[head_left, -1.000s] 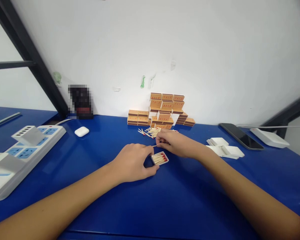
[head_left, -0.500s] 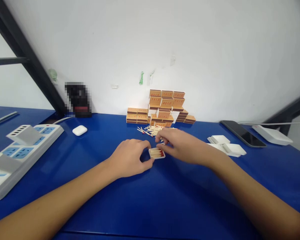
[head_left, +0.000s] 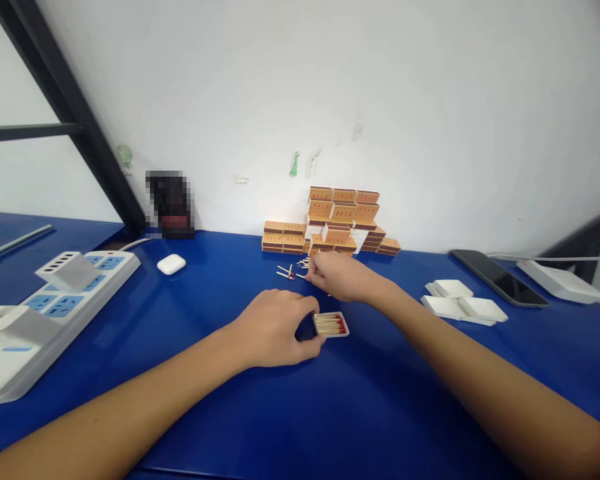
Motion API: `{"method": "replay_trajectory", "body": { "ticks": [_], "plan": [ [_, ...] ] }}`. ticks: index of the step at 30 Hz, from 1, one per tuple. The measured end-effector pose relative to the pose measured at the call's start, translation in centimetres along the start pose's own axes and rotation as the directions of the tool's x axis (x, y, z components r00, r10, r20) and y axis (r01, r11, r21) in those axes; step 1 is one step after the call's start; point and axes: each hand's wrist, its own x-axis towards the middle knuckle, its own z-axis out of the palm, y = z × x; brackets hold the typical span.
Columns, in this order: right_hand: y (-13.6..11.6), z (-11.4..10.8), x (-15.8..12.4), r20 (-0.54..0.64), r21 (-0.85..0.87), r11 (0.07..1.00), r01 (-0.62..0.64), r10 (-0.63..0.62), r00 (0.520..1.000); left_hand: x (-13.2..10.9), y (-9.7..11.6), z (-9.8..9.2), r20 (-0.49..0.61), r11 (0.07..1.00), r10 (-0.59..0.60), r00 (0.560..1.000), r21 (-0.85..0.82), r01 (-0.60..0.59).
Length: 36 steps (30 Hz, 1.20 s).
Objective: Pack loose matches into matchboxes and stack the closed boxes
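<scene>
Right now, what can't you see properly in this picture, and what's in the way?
In the head view:
Loose matches: partly behind the right hand; whether it pinches one is too small to tell.
Tray: floor hidden under the packed matches.
Matchboxes: writing too small to read.
Power strip: cut off by the picture's left edge.
Black object: mostly blurred into squares.

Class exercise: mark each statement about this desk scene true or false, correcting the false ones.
1. The left hand is at one end of the tray holding matches. True.
2. Those matches have green heads. False: their heads are red.
3. The right hand is at the loose matches. True.
4. The loose matches lie nearer the viewer than the tray. False: they lie beyond it.
5. Matchboxes are stacked in front of the wall. True.
6. The tray is covered. False: it is open on top.
</scene>
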Motion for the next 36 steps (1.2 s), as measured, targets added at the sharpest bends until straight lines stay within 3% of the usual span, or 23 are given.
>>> {"method": "replay_trajectory", "body": {
  "ticks": [3,8,15,21,26,29,32,36],
  "plan": [
    [0.6,-1.4,-2.2,0.016,0.033,0.999,0.023,-0.024,1.000,0.0,-0.1,0.1,-0.028,0.999,-0.024,0.999,0.023,0.025],
    [1.3,-3.1,-6.0,0.000,0.232,0.967,0.110,-0.113,0.994,0.1,-0.1,-0.1,-0.045,0.997,-0.063,0.997,0.033,0.065],
    [0.6,-0.4,-8.1,0.030,0.272,0.943,0.193,-0.209,0.978,0.3,-0.2,-0.5,-0.044,0.997,-0.079,0.996,0.024,0.080],
    [1.2,0.1,-8.6,-0.051,0.259,0.940,0.221,-0.215,0.975,0.3,-0.3,-0.4,-0.033,0.997,-0.075,0.997,0.016,0.075],
    [1.0,0.1,-8.8,0.007,0.107,0.970,0.218,-0.220,0.975,0.3,-0.4,-0.4,-0.032,0.998,-0.067,0.997,0.019,0.068],
    [1.1,-0.3,-8.5,-0.086,0.131,0.961,0.243,-0.233,0.969,0.3,-0.2,-0.4,-0.024,0.998,-0.058,0.998,0.012,0.058],
    [1.4,-1.1,-7.4,-0.196,0.227,0.939,0.258,-0.216,0.957,0.1,0.3,-0.2,0.003,1.000,-0.001,1.000,-0.031,0.001],
    [0.8,-1.2,-4.0,-0.154,0.297,0.938,0.177,-0.136,0.979,-0.4,1.1,0.4,0.041,0.989,0.108,0.993,-0.104,-0.104]
  ]
}}
